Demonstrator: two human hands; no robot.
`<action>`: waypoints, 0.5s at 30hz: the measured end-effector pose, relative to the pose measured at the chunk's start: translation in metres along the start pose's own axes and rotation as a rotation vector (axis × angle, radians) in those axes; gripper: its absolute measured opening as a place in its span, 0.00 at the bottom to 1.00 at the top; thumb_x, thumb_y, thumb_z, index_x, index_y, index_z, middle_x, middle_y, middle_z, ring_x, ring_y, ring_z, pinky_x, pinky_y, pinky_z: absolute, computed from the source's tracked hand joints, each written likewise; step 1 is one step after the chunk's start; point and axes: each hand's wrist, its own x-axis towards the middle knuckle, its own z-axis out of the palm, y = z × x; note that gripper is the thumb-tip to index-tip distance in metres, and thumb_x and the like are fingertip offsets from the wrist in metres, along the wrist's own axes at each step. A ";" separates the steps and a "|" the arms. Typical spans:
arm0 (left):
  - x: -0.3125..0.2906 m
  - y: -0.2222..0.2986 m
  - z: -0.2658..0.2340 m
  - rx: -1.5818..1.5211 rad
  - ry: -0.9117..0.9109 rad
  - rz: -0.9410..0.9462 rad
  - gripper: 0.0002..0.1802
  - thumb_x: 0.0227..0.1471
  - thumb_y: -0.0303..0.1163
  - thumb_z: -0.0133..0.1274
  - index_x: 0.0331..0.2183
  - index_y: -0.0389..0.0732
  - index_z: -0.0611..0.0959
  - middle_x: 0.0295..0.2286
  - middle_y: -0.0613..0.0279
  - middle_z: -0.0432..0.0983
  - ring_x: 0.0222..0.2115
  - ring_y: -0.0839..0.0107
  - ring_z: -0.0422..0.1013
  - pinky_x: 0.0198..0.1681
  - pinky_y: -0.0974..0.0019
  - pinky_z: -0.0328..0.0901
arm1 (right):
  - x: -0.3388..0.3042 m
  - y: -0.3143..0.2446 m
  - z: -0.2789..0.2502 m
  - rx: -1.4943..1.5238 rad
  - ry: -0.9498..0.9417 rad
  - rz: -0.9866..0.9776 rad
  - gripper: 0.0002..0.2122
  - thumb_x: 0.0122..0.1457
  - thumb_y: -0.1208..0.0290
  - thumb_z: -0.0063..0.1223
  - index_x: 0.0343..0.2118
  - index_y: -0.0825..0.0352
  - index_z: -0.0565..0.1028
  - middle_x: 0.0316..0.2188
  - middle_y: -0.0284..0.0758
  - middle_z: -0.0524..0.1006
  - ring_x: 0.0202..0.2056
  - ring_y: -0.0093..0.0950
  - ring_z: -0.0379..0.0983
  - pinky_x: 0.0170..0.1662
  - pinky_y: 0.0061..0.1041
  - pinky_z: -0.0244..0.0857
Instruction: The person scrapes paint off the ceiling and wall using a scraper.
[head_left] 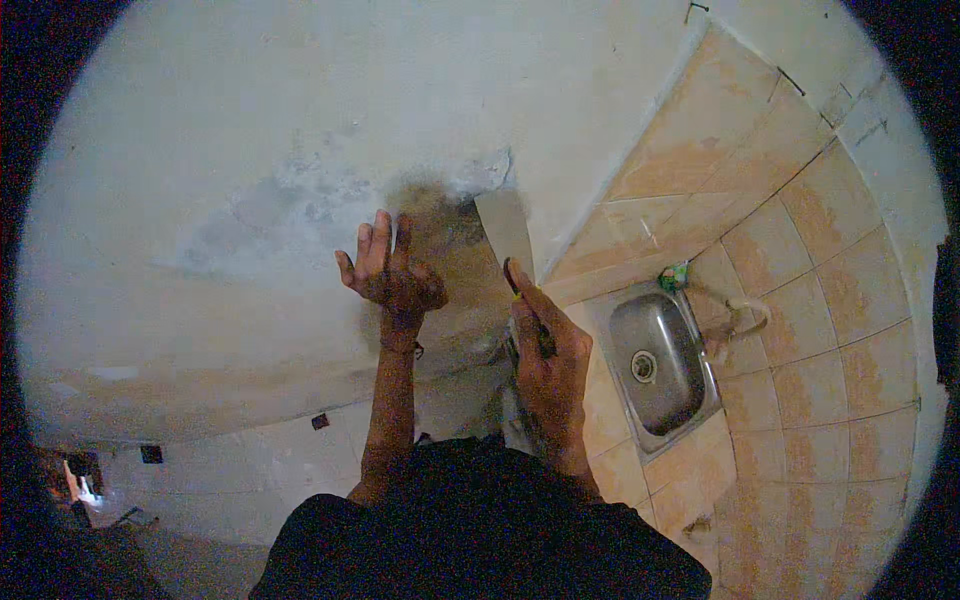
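Note:
My right hand (pixel 550 350) is wrapped round the handle of a scraper (pixel 506 228) with a wide, flat, pale blade. The blade points up at the wall, its far edge at a dark, stained patch (pixel 430 215) of the wall. Whether the edge touches the surface I cannot tell. To the left of it, my left hand (pixel 392 272) has its fingers spread in front of the wall, with nothing in it. Paint is rough and flaking on a bluish-grey area (pixel 300 210) beyond my left fingers, and a lifted flake (pixel 500 168) shows near the blade tip.
On the right, a steel sink (pixel 625 375) is set in an orange tiled counter (pixel 665 480). A pale curved tap (pixel 745 318) and a small green packet (pixel 672 276) are beside it. Tiles (pixel 800 300) cover the right wall. Dark wall boxes (pixel 320 422) show at lower left.

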 end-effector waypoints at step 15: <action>0.000 0.005 0.005 -0.029 0.056 0.091 0.22 0.59 0.44 0.38 0.52 0.47 0.72 0.54 0.56 0.65 0.56 0.54 0.59 0.61 0.39 0.39 | 0.005 0.003 0.001 0.037 0.024 -0.028 0.14 0.61 0.78 0.45 0.49 0.71 0.73 0.47 0.42 0.76 0.48 0.28 0.73 0.51 0.24 0.63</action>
